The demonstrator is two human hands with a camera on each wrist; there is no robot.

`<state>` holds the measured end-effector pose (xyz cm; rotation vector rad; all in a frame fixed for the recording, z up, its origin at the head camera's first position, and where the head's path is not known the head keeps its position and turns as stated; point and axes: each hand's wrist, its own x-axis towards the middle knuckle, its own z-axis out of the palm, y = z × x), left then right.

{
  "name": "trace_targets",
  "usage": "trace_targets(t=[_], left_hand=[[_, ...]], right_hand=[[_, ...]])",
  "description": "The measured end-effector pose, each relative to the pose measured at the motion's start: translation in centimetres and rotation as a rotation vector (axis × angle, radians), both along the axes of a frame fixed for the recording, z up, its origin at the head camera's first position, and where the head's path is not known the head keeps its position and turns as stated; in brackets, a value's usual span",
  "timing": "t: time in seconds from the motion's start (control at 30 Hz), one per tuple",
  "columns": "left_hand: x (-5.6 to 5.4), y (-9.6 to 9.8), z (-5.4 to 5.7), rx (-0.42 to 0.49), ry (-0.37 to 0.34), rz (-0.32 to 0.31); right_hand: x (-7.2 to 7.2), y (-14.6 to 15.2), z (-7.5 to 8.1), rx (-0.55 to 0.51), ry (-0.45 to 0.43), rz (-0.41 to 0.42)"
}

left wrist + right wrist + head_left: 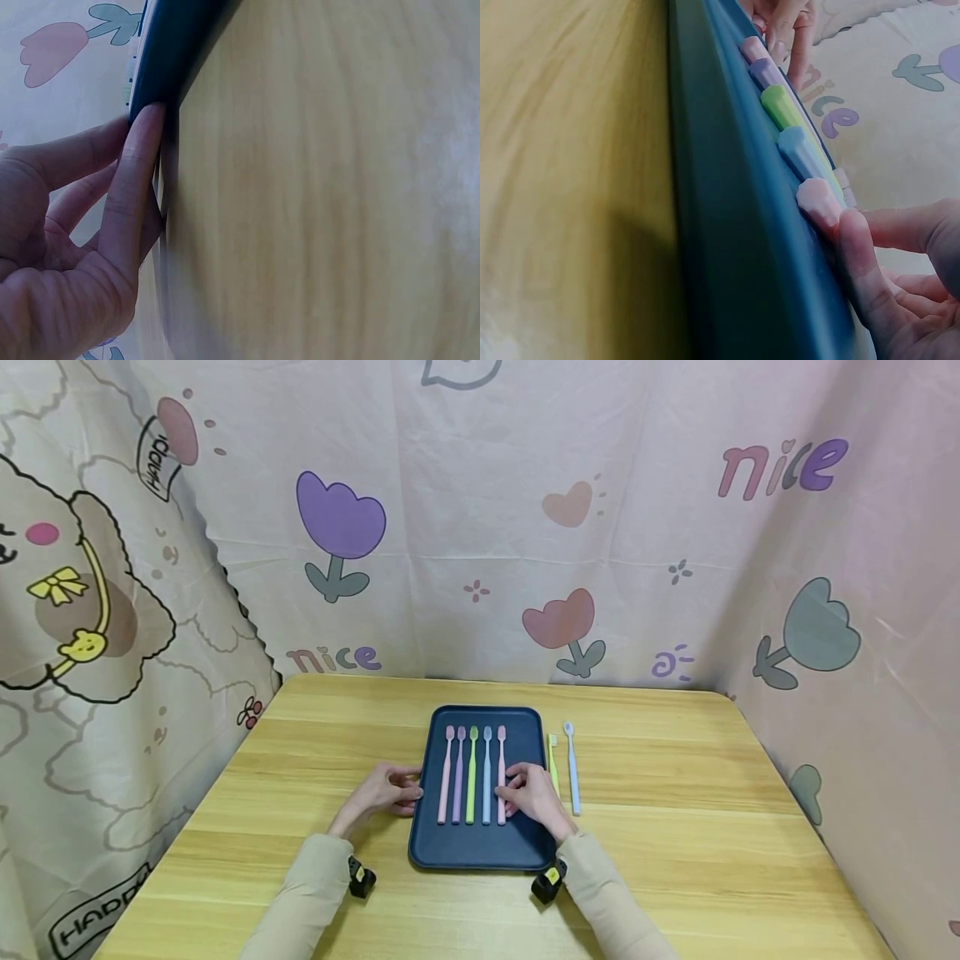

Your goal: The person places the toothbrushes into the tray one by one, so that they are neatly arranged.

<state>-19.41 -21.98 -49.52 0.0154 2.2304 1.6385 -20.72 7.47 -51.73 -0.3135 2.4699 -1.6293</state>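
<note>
A dark blue tray lies on the table with several toothbrushes in an upright row, heads at the far end. From the left they are a pink toothbrush, a purple one, a green one, a blue one and a second pink toothbrush. With thumb and fingers, my left hand holds the tray's left rim. My right hand pinches the rightmost pink toothbrush by its handle, the thumb against it near the butt end.
Right of the tray, on the wooden table, lie a green toothbrush, partly hidden by my right hand, and a light blue toothbrush. A patterned curtain hangs behind the table's far edge and along both sides.
</note>
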Motion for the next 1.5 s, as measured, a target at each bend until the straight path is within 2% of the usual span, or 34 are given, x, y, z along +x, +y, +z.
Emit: trace_targets(t=[0.5,0.73,0.83,0.97,1.1,1.23,1.37,1.5], left_hand=[[-0.1,-0.1,-0.1,0.029,0.018,-0.027],[0.0,0.0,-0.1,0.015,0.015,-0.016],[0.0,0.1,0.0,0.016,0.009,-0.013],[0.0,0.1,0.0,0.02,0.007,-0.015],[0.1,0.1,0.1,0.017,0.007,-0.013],[0.1,0.1,0.2,0.016,0.012,-0.014],[0.1,0.0,0.1,0.014,0.017,-0.015],[0.0,-0.1,-0.1,0.01,0.011,-0.009]], right_hand=[[0.0,0.0,-0.1,-0.01,-0.011,-0.003],[0.2,0.1,0.1,-0.018,0.017,-0.012],[0.3,0.6,0.4,-0.066,0.059,-0.051],[0.1,2.5,0.8,-0.157,0.113,-0.159],[-0.5,5.6,0.6,-0.215,0.101,-0.275],[-1.0,8.4,-0.1,-0.2,0.055,-0.353],[-1.2,10.0,-0.9,-0.14,0.03,-0.36],[-1.3,10.3,-1.3,-0.107,0.023,-0.358]])
